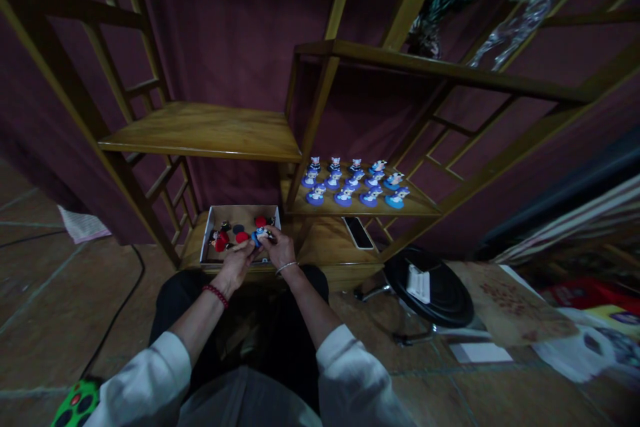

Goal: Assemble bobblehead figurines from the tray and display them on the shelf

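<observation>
Both hands meet over the front right part of an open white box (204, 243) on the low shelf. A small blue-and-white figurine (261, 235) is held between them. My right hand (280, 248) has its fingers closed on the figurine's right side. From the left, my left hand (237, 267) pinches its lower edge. Several red-and-black figurines (220, 240) lie in the box, with a dark round disc (238, 229) near its middle. A red round piece (242, 237) shows just beside the fingertips.
Several purple, white and blue figurines (345, 194) stand in rows on the shelf (420, 203) at the right. Below lies a phone (358, 232). A bare wooden shelf (205, 130) juts out above the box. A black stool (440, 293) stands at the right.
</observation>
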`<state>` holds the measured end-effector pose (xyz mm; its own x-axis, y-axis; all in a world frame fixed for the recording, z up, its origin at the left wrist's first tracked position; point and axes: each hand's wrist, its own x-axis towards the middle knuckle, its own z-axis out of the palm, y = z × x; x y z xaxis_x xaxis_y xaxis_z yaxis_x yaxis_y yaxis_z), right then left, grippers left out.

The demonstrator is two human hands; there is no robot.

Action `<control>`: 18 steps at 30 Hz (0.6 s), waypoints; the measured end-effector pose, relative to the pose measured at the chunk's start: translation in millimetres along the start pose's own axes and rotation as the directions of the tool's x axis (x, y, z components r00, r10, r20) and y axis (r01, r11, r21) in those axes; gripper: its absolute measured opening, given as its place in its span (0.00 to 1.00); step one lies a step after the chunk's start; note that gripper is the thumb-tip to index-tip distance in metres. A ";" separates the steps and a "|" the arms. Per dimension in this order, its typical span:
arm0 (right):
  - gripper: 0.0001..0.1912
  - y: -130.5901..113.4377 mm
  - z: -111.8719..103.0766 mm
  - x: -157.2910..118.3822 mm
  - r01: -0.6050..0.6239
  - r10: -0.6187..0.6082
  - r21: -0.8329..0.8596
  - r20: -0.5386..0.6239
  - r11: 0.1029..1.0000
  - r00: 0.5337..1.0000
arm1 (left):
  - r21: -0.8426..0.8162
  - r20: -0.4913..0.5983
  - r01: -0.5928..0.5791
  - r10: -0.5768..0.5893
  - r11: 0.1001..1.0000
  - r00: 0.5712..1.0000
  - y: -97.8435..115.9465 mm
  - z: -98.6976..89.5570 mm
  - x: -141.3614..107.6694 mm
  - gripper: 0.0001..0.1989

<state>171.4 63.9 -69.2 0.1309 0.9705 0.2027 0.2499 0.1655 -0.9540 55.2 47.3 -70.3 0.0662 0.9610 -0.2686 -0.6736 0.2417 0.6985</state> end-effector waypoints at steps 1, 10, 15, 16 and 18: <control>0.13 0.9 0.9 -0.7 0.011 -0.011 -0.013 -0.007 1.000 1.000 | 0.001 0.001 0.000 0.000 1.000 1.000 -0.4 -0.5 -0.2 0.01; 0.13 -5.2 4.0 -3.2 0.126 -0.117 -0.274 0.050 0.953 0.992 | -0.007 -0.050 0.005 -0.006 1.000 0.999 -0.9 -1.9 -0.5 0.03; 0.14 -8.8 4.5 -6.0 0.167 -0.140 -0.397 0.096 0.903 0.986 | -0.021 -0.079 0.023 -0.025 1.000 0.997 -0.8 -1.5 1.4 0.08; 0.15 -8.5 5.4 -6.7 0.163 -0.137 -0.413 0.090 0.896 0.986 | -0.023 -0.086 0.025 -0.027 0.999 0.996 -0.9 -1.8 2.1 0.08; 0.16 -7.8 7.4 -7.9 0.155 -0.133 -0.441 0.080 0.884 0.988 | -0.029 -0.107 0.027 -0.030 0.999 0.994 -1.3 -2.8 3.2 0.09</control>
<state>161.3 56.2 -65.0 0.0189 0.9507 0.3095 0.6642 0.2194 -0.7146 54.2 49.7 -73.9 0.0076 0.9333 -0.3589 -0.6925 0.2639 0.6714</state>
